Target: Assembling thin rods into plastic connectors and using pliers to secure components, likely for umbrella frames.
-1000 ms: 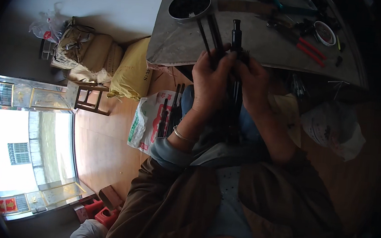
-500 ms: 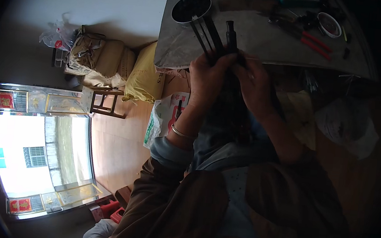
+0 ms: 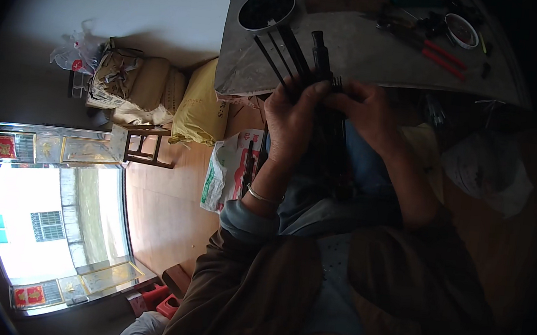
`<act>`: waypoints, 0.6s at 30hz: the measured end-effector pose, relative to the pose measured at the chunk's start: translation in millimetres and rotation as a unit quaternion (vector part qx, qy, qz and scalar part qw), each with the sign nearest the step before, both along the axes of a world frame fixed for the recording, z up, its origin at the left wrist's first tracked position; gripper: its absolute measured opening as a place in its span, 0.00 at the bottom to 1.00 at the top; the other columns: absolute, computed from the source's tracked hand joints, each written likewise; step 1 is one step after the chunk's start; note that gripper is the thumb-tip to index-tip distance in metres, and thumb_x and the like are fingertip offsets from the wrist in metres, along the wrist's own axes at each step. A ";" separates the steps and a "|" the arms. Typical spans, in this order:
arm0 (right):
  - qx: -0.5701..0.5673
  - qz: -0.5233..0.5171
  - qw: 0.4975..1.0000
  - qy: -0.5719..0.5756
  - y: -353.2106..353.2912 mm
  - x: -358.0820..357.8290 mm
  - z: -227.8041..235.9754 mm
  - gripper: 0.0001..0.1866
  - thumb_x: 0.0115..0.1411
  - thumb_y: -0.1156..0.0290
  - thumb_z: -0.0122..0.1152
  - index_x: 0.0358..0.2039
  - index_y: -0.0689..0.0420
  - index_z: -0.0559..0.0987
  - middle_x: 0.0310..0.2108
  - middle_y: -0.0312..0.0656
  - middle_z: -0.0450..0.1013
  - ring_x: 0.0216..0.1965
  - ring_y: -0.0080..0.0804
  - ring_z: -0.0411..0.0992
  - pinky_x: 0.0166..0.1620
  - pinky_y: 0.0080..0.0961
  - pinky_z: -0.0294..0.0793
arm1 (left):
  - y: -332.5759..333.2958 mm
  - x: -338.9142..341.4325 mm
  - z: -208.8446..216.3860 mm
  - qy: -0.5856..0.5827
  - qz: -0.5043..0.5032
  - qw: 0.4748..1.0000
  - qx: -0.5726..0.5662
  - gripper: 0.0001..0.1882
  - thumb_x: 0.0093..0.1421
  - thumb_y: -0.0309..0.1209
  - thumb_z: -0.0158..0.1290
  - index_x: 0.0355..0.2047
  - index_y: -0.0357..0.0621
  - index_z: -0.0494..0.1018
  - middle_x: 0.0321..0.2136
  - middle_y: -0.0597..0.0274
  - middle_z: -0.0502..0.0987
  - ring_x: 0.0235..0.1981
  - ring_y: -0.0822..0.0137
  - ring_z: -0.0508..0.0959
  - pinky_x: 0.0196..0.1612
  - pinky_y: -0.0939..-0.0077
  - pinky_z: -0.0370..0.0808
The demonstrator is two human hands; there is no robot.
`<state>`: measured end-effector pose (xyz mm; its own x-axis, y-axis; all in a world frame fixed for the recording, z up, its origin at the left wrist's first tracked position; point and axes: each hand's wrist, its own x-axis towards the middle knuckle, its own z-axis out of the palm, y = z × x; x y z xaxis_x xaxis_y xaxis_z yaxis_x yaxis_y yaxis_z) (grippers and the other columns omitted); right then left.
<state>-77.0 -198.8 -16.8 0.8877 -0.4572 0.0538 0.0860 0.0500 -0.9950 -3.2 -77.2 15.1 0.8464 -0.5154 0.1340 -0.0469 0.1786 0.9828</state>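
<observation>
My left hand (image 3: 291, 121) is closed around a bundle of black rods (image 3: 293, 50) at the table's near edge. Thin rods fan out above the fist, along with a thicker black stem (image 3: 320, 53) with a stepped tip. Close beside it, my right hand (image 3: 373, 116) pinches at the bundle with thumb and fingers. A few short dark prongs stick up by those fingertips. Below both hands the dark lower part of the bundle hangs over my lap, its details lost in shadow. What kind of thing it is I cannot tell.
On the grey table (image 3: 357, 53) are a bowl of small black parts (image 3: 266, 11), red-handled pliers (image 3: 444, 58) and a small white bowl (image 3: 460, 32). Filled sacks (image 3: 200, 106) and a wooden stool (image 3: 149, 145) stand left. A plastic bag (image 3: 491, 173) hangs at right.
The rods now lean further left and spread wider apart. My right fingers have shifted on the bundle, and short prongs now show beside them. The left hand keeps its hold.
</observation>
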 end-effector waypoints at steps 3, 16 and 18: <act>0.091 0.026 0.995 -0.012 -1.0 3.7 -7.1 0.10 0.54 0.66 0.66 0.27 0.60 0.79 0.22 0.31 0.73 0.26 0.13 0.68 0.29 0.14 0.66 | 0.9 -4.7 -0.7 -0.017 0.012 0.999 -0.029 0.13 0.58 0.25 0.56 0.43 0.33 0.74 0.35 0.62 0.79 0.37 0.76 0.76 0.43 0.82 0.72; 0.100 0.056 0.993 -0.031 3.6 -1.3 6.0 0.10 0.58 0.64 0.62 0.32 0.59 0.80 0.25 0.29 0.73 0.28 0.12 0.68 0.31 0.13 0.66 | 2.1 -14.7 0.3 -0.017 0.046 0.997 -0.053 0.12 0.59 0.27 0.55 0.42 0.36 0.76 0.34 0.65 0.79 0.35 0.76 0.75 0.41 0.82 0.71; 0.122 0.077 0.989 -0.017 0.0 2.7 -2.7 0.10 0.58 0.63 0.62 0.32 0.58 0.80 0.25 0.28 0.73 0.27 0.12 0.67 0.31 0.13 0.66 | 1.6 -16.8 2.2 -0.031 0.049 0.997 -0.051 0.12 0.59 0.27 0.55 0.43 0.36 0.75 0.34 0.65 0.78 0.36 0.76 0.75 0.42 0.81 0.71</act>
<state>-74.3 -198.7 -19.4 0.9477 -0.3190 -0.0092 0.0927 0.3029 -0.9485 -20.0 -75.6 17.2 0.8803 -0.4117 0.2357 -0.1295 0.2693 0.9543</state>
